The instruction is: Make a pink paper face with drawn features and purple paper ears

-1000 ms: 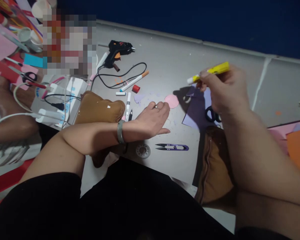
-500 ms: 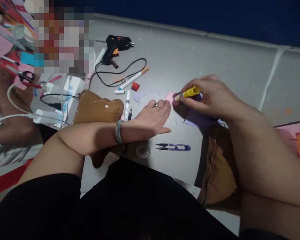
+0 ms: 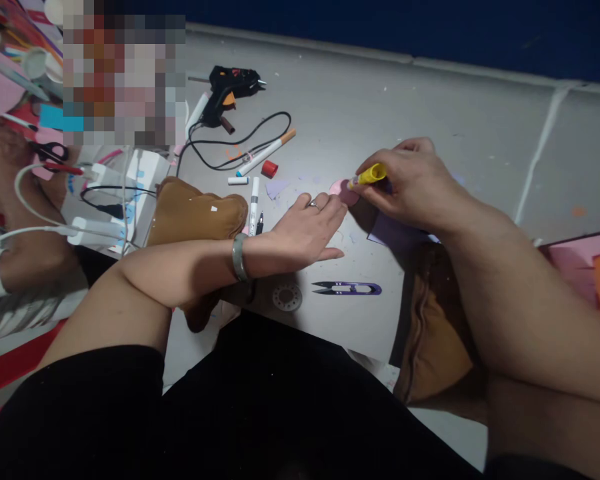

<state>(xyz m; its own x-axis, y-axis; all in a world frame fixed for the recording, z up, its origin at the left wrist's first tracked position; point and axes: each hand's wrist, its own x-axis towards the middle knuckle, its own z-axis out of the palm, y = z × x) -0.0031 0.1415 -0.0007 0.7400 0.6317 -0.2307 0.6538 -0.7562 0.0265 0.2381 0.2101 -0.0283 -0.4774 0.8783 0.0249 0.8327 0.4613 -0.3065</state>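
In my right hand (image 3: 405,177) is a glue stick (image 3: 373,175) with a yellow end, pinched between thumb and fingers. It tilts down so that its lower tip meets a round piece of pink paper (image 3: 339,189) on the table. My left hand (image 3: 307,230) lies palm down with fingers stretched out, and its fingertips touch the near edge of the pink paper. A red cap (image 3: 269,169) rests on the table beyond my left hand. Purple paper (image 3: 387,229) is partly hidden under my right hand. Thread snips (image 3: 347,288) lie closer to me, beside a white ring-shaped disc (image 3: 287,297).
A black glue gun (image 3: 233,93) with a looping cord lies at the back left, near several markers. Brown cushions (image 3: 195,213) sit by both my arms. At far left are a power strip (image 3: 145,177), cables and another person's arm (image 3: 25,200).
My right hand and the glue stick have shifted slightly left and up across the pink paper. My left hand stays nearly in place, and the view has tilted a little.
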